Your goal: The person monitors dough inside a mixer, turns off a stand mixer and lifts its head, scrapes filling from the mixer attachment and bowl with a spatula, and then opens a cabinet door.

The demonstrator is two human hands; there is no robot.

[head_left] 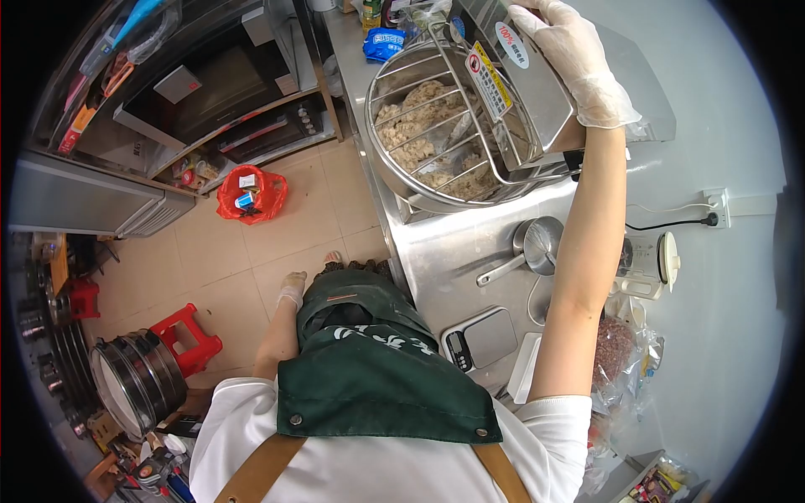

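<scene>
The translucent-gloved right hand (579, 63) is laid, fingers loosely bent, on a silver metal mixer (547, 105); beige dough (415, 142) is held in its round steel bowl (402, 182) on a steel counter (444, 264). Above tan tiles (220, 268), the gloved left hand (291, 287) is hung, grip untellable.

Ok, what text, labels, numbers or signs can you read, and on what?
"100%": oval sticker on the mixer; smaller characters beneath, unreadable.
Yellow-and-white label, also on the mixer: red prohibition sign; text too small.
Green apron: white characters, distorted by folds, unreadable.
Blue packet: pale lettering, too blurred.
Scale: button markings too small.
</scene>
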